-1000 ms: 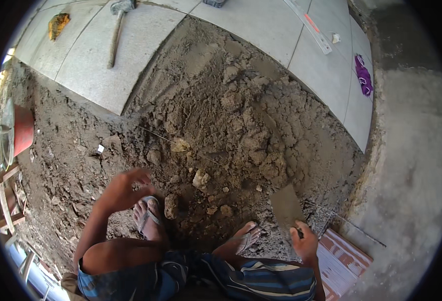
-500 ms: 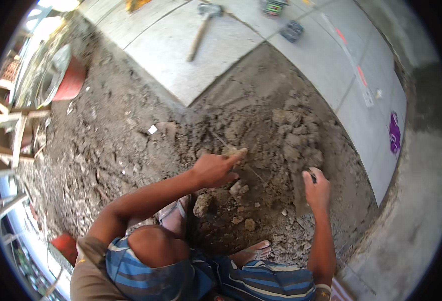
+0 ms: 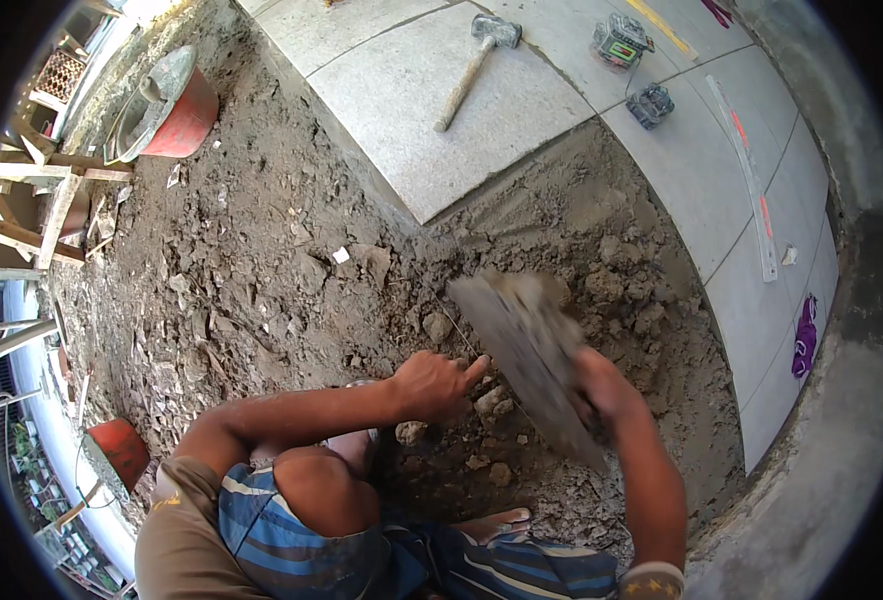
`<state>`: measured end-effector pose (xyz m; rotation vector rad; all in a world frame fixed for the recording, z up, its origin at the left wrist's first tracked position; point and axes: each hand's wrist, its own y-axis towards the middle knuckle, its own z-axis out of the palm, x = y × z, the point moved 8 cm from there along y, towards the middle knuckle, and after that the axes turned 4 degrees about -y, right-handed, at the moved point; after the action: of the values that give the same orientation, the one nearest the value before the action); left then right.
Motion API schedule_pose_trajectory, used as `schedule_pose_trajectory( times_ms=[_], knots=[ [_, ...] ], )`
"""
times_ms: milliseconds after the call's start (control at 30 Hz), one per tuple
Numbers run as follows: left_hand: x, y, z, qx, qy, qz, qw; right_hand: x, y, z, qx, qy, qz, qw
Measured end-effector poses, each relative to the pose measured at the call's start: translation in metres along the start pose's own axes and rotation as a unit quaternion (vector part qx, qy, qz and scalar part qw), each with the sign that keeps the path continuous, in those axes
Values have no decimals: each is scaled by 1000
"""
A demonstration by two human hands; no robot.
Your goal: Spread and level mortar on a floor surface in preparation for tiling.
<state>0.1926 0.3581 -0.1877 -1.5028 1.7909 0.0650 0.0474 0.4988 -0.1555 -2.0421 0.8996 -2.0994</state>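
My right hand (image 3: pixel 606 388) grips a trowel (image 3: pixel 531 365), its broad grey blade smeared with mortar and blurred by motion; the fingers partly hide its handle. Left of the blade, my left hand (image 3: pixel 429 387) is low over the soil, index finger stretched out and the other fingers curled. That fingertip is close to a thin string (image 3: pixel 458 328) running slantwise under the blade; whether they touch, I cannot tell. Lumpy wet mortar (image 3: pixel 626 290) lies beyond my right hand, beside the laid tiles (image 3: pixel 401 110).
On the tiles rest a hammer (image 3: pixel 469 80), a green-marked device (image 3: pixel 621 42), a dark block (image 3: pixel 650 105), a long level-like bar (image 3: pixel 746 175) and a purple cloth (image 3: pixel 805 338). Red buckets (image 3: pixel 183 112) stand at the left, near wooden framing (image 3: pixel 56 215). A concrete ledge (image 3: pixel 841 440) borders the right.
The trowel blade has come into plain view, raised between my hands. My left hand sits lower in the picture, and the whole view has shifted slightly.
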Motion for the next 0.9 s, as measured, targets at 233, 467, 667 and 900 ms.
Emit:
schedule_pose_trajectory(
  times_ms=[233, 467, 667, 900],
  knots=[
    [19, -2, 7, -14, -14, 10, 1000, 21, 3, 1, -4, 109, 109, 988],
    [9, 19, -11, -17, -34, 57, 998, 90, 54, 13, -225, -411, -30, 883],
    [19, 14, -9, -43, -44, 49, 997, 44, 43, 26, -83, -490, 158, 853],
    [18, 9, -2, -1, -3, 67, 998, 24, -2, 35, -119, -499, 148, 846]
  ],
)
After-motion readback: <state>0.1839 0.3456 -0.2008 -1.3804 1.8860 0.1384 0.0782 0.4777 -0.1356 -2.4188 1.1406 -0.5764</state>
